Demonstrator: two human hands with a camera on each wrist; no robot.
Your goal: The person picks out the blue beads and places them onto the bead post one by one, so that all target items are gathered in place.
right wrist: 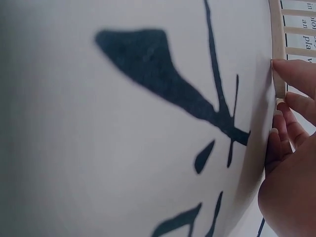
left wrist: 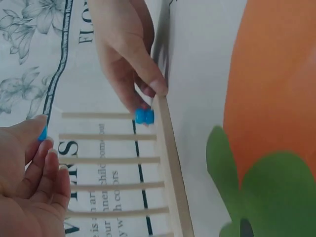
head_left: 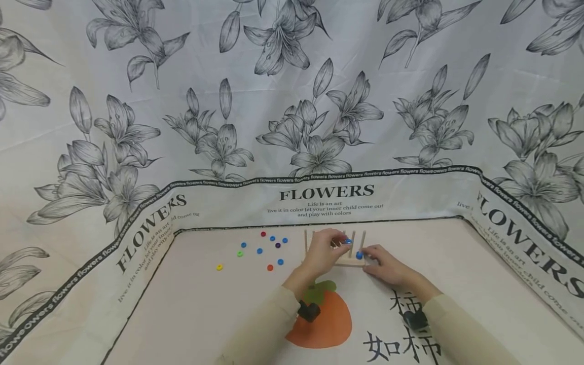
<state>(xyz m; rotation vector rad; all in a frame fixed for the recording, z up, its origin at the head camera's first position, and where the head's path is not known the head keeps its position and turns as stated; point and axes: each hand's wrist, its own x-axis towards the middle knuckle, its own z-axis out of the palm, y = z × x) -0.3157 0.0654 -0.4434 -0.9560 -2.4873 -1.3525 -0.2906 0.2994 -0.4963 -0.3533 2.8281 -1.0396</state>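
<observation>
A wooden peg rack point(head_left: 342, 262) with a row of upright pegs stands toward the back of the table. My left hand point(head_left: 323, 248) pinches a small blue bead point(left wrist: 43, 133) between thumb and forefinger, near the tops of the pegs. At the rack's right end, my right hand point(head_left: 388, 266) grips the base point(left wrist: 173, 170) between thumb and fingers. Blue beads point(left wrist: 144, 116) sit low on the rightmost peg, close by the right fingertips. In the right wrist view, the thumb and forefinger hold the base's end point(right wrist: 279, 81).
Left of the rack lie several loose beads, among them a yellow bead point(head_left: 219, 267), a green bead point(head_left: 240, 254) and an orange bead point(head_left: 270, 267). The tablecloth bears a printed persimmon point(head_left: 326, 322) and black characters. A flowered curtain point(head_left: 328, 203) rises behind.
</observation>
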